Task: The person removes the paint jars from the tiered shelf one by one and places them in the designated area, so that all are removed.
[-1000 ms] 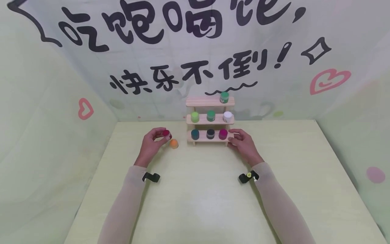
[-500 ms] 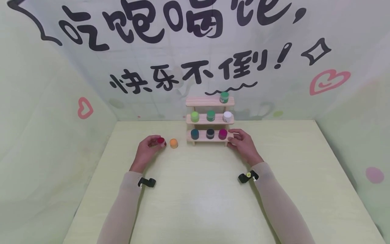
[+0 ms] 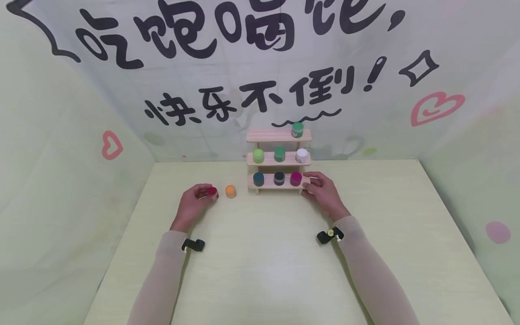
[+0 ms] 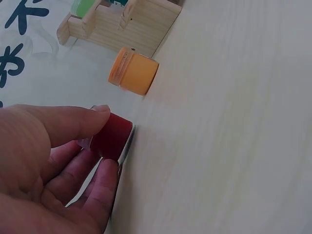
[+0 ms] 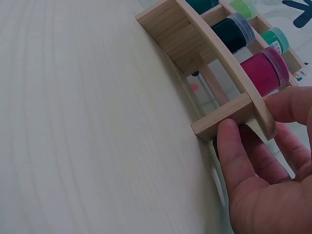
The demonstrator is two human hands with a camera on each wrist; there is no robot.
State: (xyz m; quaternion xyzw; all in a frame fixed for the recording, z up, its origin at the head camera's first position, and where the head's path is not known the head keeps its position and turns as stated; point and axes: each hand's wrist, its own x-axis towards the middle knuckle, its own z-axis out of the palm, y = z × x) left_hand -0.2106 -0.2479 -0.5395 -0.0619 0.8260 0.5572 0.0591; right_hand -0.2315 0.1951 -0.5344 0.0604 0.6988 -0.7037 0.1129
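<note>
Seven jars (image 3: pixel 279 154) sit on the rack (image 3: pixel 268 135), two other jars (image 3: pixel 230 192) to its left.

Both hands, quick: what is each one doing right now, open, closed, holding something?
Left hand: closed, holding the red jar.
Right hand: closed, gripping the wooden rack low on its right side.

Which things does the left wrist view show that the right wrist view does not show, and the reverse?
Only the left wrist view shows the left hand holding the red jar, and the orange jar standing apart from it.

Only the right wrist view shows the right hand holding one end of the wooden rack, plus the magenta jar and part of the white jar.

Both share parts of the rack, the light green jar and the table.
</note>
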